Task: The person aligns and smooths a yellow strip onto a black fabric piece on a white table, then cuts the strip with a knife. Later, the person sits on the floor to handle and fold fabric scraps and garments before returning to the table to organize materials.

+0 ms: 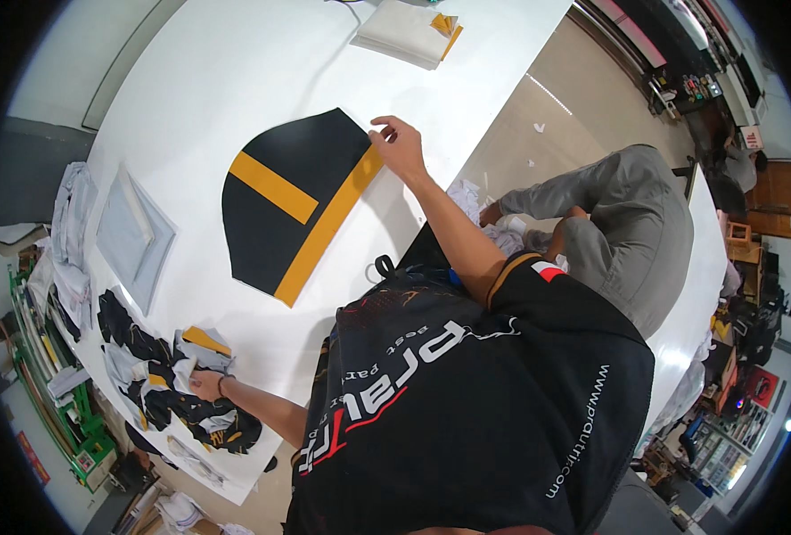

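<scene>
**Asker:** Looking down from the head camera, what do the person's hands touch?

**Describer:** The right hand (398,143) reaches out over a large white cutting table (235,62). Its fingers are curled narrow, pinching the upper right edge of a black dome-shaped fabric panel with two yellow stripes (293,201). That panel lies flat near the middle of the table, its pointed top toward the far side.

**Asker:** And the left hand?

**Describer:** The left hand (206,384) rests at the near left edge of the table, in a loose pile of black, grey and yellow fabric pieces (168,379). Its fingers are bent onto one grey piece; I cannot tell whether they grip it.

**Asker:** What else is on the table?

**Describer:** A stack of flat grey fabric panels (132,236) lies beyond the pile, well apart from the black panel. A folded white bundle with a yellow corner (406,31) sits at the far edge. Beside the table on the right, another person in grey clothing (618,232) bends over.
</scene>
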A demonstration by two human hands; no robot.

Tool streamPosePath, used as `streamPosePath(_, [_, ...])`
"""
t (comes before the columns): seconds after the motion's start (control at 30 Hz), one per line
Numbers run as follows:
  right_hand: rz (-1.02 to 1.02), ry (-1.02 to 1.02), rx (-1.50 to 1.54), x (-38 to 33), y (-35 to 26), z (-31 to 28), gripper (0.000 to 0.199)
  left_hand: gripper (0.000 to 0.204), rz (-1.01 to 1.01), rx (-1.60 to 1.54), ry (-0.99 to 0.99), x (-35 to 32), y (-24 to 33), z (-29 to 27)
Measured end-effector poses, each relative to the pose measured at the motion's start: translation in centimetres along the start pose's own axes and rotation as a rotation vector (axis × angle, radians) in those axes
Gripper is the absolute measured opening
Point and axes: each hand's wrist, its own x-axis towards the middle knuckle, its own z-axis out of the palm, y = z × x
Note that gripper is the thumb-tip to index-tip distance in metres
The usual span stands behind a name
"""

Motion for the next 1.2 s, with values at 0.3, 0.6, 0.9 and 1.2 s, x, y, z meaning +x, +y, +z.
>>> streamPosePath(0.3, [-0.196,-0.729,0.281,-7.2,-11.3,5.3,0.039,0.048,0.387,-0.508,-0.137,-6.9,16.4,-13.0])
streamPosePath(0.6, [-0.802,-0.853,0.285,-11.9,-14.6,8.7,0.051,0.024,0.761,-0.651,-0.956,-20.6,25.8,-22.7])
streamPosePath(0.9, [-0.177,-1.063,0.214,-6.8,-12.4,3.3,0.018,0.023,0.236,-1.089,-0.911,-17.6,26.6,-20.8])
streamPosePath(1.2, [0.324,-1.111,0.514,-5.2,-9.8,1.1,0.038,0.039,0.771,-0.488,-0.324,-19.0,23.8,-12.6])
